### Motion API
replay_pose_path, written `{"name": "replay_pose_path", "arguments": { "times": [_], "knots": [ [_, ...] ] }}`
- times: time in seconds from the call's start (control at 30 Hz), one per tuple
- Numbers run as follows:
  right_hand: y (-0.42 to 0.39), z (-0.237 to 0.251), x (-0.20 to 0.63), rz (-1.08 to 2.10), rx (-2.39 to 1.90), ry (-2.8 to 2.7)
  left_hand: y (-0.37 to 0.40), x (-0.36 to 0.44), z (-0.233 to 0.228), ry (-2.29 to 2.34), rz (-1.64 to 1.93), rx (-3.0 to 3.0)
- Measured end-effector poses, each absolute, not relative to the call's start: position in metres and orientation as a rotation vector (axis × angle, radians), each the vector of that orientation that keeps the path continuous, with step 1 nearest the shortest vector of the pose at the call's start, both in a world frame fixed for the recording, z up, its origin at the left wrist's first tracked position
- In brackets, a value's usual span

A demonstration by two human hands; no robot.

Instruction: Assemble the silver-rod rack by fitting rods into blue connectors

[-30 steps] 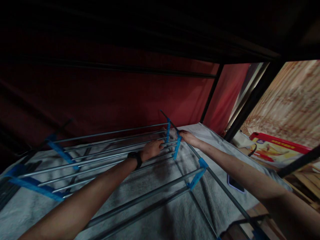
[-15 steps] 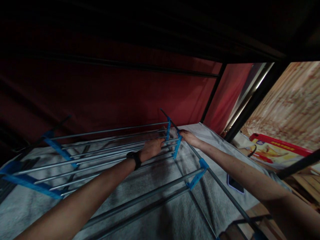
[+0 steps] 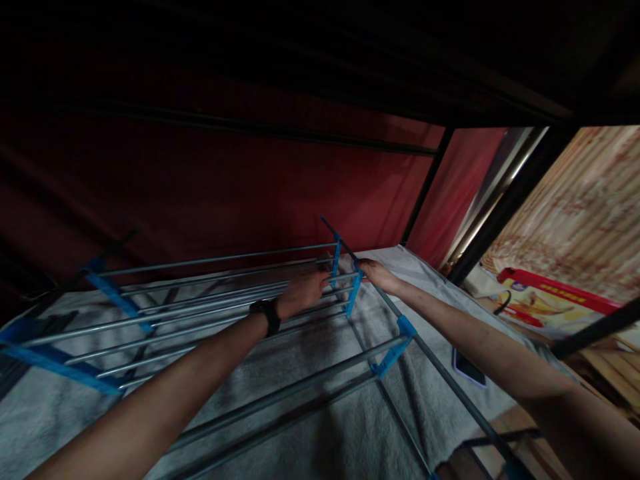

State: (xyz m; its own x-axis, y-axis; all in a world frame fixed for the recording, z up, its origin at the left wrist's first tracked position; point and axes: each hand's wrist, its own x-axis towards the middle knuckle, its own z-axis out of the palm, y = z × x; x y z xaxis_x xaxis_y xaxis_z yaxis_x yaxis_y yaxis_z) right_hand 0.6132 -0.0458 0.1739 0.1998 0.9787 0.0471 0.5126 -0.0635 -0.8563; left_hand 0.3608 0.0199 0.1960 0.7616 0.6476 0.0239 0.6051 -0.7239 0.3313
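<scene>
Left hand (image 3: pixel 303 293): curled round thin silver metal tube (image 3: pixel 343 277), near its right end
Right hand (image 3: pixel 376 275): pinching blue plastic bracket (image 3: pixel 355 293)
Rack spot: grey metal-tube rack (image 3: pixel 300 387), on pale grey cloth (image 3: pixel 280 440)
Phone spot: dark rectangular phone (image 3: pixel 469 367), same cloth

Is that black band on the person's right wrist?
No, the black band is on the wrist of the left hand, while the wrist above the right hand is bare.
</scene>
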Motion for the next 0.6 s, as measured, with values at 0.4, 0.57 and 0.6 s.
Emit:
{"name": "replay_pose_path", "arguments": {
  "times": [0.4, 0.57, 0.6],
  "knots": [
    [-0.049, 0.179, 0.607, 0.773, -1.691, -1.365, 0.022, 0.361, 0.207, 0.908, 0.187, 2.654],
    [-0.05, 0.18, 0.604, 0.737, -1.713, -1.345, 0.024, 0.36, 0.202, 0.929, 0.213, 2.663],
    [-0.05, 0.18, 0.604, 0.732, -1.711, -1.348, 0.024, 0.359, 0.201, 0.925, 0.209, 2.66]
  ]
}}
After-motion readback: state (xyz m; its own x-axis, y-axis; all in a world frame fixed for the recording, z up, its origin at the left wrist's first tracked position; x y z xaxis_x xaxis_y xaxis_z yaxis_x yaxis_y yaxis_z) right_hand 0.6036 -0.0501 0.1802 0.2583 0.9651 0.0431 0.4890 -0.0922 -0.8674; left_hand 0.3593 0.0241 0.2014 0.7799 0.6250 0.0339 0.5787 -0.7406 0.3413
